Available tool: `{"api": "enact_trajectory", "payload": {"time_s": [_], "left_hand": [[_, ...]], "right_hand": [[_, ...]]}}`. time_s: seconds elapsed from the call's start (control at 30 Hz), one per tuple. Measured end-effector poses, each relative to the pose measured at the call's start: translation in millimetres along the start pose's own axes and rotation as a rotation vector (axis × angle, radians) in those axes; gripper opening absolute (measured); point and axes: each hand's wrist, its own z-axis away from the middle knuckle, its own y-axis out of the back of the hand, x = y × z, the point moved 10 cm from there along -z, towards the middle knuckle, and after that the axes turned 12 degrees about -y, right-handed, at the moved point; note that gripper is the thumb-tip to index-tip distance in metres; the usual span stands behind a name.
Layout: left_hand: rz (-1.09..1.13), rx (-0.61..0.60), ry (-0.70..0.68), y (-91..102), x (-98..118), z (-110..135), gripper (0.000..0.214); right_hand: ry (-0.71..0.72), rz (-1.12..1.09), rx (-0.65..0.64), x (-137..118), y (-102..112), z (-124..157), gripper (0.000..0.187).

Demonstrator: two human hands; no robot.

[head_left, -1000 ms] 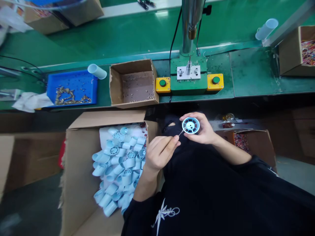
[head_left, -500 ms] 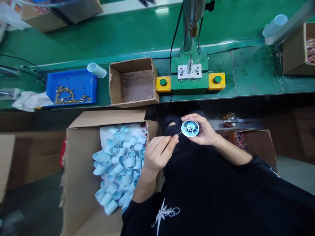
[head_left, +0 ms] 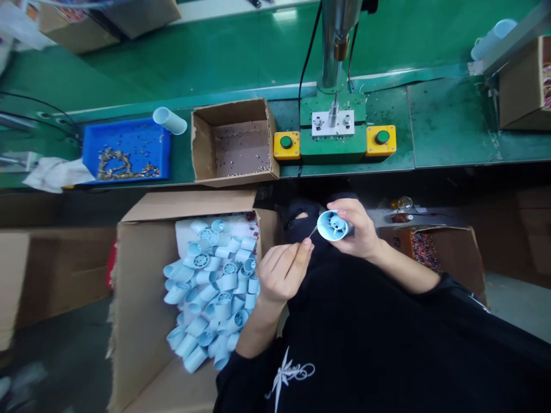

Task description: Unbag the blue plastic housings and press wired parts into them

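The left grip [head_left: 280,274] pinched a thin tool [head_left: 313,231], its tip near the rim of the light-blue cylinder [head_left: 337,227] that the right grip [head_left: 359,232] held. Left of both sat a carton [head_left: 142,298] of similar cylinders [head_left: 216,282]; beyond the grips, a press [head_left: 331,150] stood on the tabletop [head_left: 451,126].

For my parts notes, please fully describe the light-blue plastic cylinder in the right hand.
The light-blue cylinder looks plastic and is hollow, with a hub and ribs inside. Above the lap, its open end faces the camera, angled leftward. The right hand grips its outer side. Near its rim is a thin, silvery metal tool in the left hand; contact is unclear.
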Motion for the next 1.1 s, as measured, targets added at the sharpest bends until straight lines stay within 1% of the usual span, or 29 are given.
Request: {"api": "enact_trajectory", "payload": {"time_s": [0.1,0.2,0.3,0.4,0.47,0.57,0.63,0.73,0.83,0.93,1.03,1.1], "left_hand": [[0.059,-0.006,-0.003,-4.1,5.1,0.6,0.04],[0.186,-0.026,0.02,-7.4,7.6,0.0,0.033],[0.404,-0.041,0.117,-9.3,0.7,-3.9,0.025],[0.63,-0.089,0.224,-14.1,-8.5,-11.2,0.019],[0.718,-0.11,0.278,-16.0,-13.8,-16.1,0.016],[0.707,-0.085,0.314,-13.0,-19.1,-21.2,0.014],[0.683,-0.075,0.318,-12.1,-17.6,-22.1,0.018],[0.719,-0.101,0.335,-15.5,-11.1,-20.2,0.025],[0.782,-0.148,0.329,-19.1,-5.3,-20.4,0.024],[0.793,-0.186,0.334,-23.6,-8.6,-23.4,0.02],[0.687,-0.237,0.325,-30.9,-14.8,-28.0,0.018],[0.523,-0.24,0.29,-31.4,-17.6,-31.6,0.018]], "right_hand": [[0.009,0.016,0.013,-0.8,0.4,1.7,0.08],[0.026,0.009,0.005,0.0,0.0,2.3,0.081],[0.077,-0.039,-0.039,-1.1,-2.8,3.4,0.08],[0.115,-0.069,-0.087,-2.5,-6.4,5.0,0.076],[0.125,-0.067,-0.098,-3.2,-7.3,5.8,0.074],[0.104,-0.063,-0.078,-1.7,-4.9,5.2,0.071],[0.093,-0.052,-0.064,-0.3,-3.3,4.7,0.069],[0.102,-0.013,-0.047,0.4,-1.9,4.4,0.063],[0.115,0.028,-0.039,-0.4,-1.2,4.8,0.054],[0.123,0.069,-0.06,-2.9,-2.7,6.4,0.044],[0.124,0.115,-0.11,-4.6,-7.8,9.0,0.037],[0.115,0.116,-0.115,-4.3,-8.4,10.1,0.041]]}}
